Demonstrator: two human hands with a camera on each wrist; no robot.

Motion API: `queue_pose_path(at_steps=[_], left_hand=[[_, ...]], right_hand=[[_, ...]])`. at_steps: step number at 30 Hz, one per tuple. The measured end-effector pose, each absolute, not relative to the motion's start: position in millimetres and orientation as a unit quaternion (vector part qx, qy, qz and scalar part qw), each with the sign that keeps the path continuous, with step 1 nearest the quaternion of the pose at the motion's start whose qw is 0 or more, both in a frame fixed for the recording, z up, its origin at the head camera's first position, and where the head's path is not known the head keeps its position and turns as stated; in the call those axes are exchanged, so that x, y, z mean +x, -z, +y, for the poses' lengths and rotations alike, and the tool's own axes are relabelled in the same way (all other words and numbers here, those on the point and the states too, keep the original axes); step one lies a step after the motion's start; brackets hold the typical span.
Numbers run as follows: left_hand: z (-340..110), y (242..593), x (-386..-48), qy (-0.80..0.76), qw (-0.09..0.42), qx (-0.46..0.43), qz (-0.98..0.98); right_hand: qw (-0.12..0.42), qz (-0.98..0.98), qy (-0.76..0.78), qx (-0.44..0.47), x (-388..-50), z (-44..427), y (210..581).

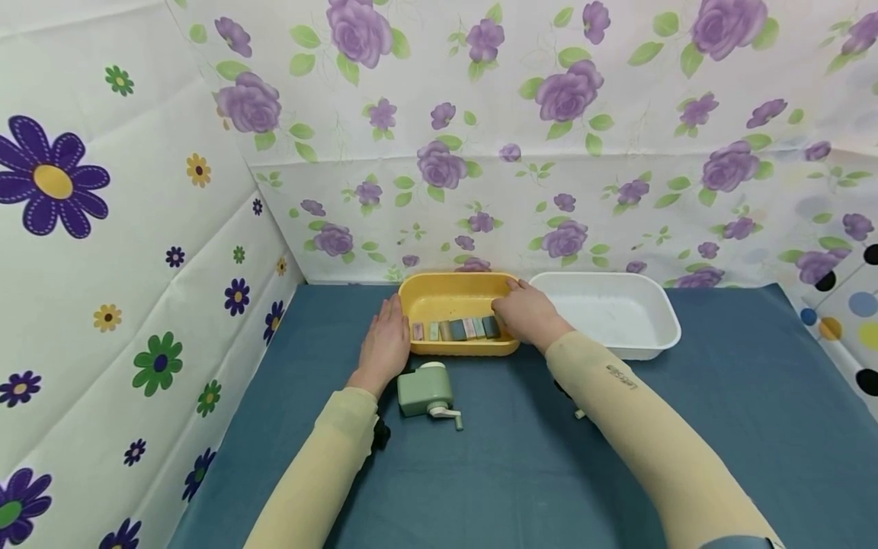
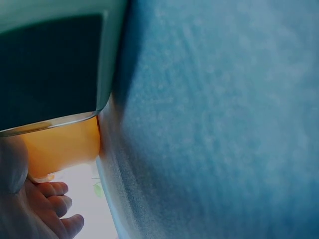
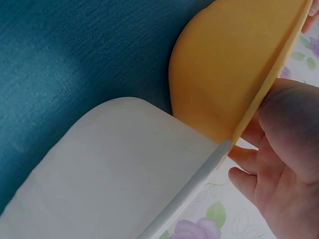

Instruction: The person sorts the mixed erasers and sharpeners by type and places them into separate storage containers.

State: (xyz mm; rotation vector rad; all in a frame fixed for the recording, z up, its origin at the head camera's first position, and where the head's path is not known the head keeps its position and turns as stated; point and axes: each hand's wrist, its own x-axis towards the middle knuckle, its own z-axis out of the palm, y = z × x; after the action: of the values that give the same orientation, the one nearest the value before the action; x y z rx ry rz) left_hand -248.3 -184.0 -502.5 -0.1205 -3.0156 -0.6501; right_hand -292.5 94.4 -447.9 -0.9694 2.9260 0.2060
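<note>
A yellow tray (image 1: 453,349) stands at the back of the table, with several small pastel and dark eraser-like blocks (image 1: 458,329) along its near side. My left hand (image 1: 386,343) rests against the tray's left end, fingers straight. Over its right rim, my right hand (image 1: 528,311) curls its fingers; the fingertips are partly hidden. In the right wrist view, the yellow tray (image 3: 219,64) meets the white tray (image 3: 124,164) near those fingers. A green hand-crank pencil sharpener (image 1: 424,390) sits just right of my left wrist and looms close in the left wrist view.
To the right, the white tray (image 1: 617,313) adjoins the yellow one. A small green knob (image 1: 580,414) peeks out beneath my right forearm. Blue cloth (image 1: 507,473) covers the table, and a floral sheet (image 1: 507,191) hangs directly behind the trays.
</note>
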Motion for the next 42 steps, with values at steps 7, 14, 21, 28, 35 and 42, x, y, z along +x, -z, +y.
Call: queue_pose_path(at_steps=[7, 14, 21, 28, 35, 42], left_hand=[[-182.6, 500.4, -248.2, 0.212, 0.029, -0.040, -0.976], [-182.2, 500.3, -247.7, 0.215, 0.029, -0.042, -0.975], [-182.2, 499.7, -247.5, 0.217, 0.027, -0.038, -0.975], [-182.5, 499.0, -247.3, 0.214, 0.027, -0.039, -0.976], [-183.4, 500.4, -247.6, 0.216, 0.030, -0.043, -0.975], [-184.2, 501.5, -247.4, 0.221, 0.031, -0.043, -0.974]], right_hand=[[0.030, 0.943, -0.112, -0.311, -292.6, 89.8, 448.2], [0.055, 0.945, -0.117, -0.301, -292.6, 89.9, 446.3], [0.056, 0.945, -0.109, -0.303, -293.8, 90.8, 447.9], [0.057, 0.947, -0.099, -0.300, -293.8, 90.9, 449.1], [0.055, 0.950, -0.083, -0.297, -294.2, 91.0, 451.4], [0.050, 0.953, -0.069, -0.292, -294.8, 92.0, 455.3]])
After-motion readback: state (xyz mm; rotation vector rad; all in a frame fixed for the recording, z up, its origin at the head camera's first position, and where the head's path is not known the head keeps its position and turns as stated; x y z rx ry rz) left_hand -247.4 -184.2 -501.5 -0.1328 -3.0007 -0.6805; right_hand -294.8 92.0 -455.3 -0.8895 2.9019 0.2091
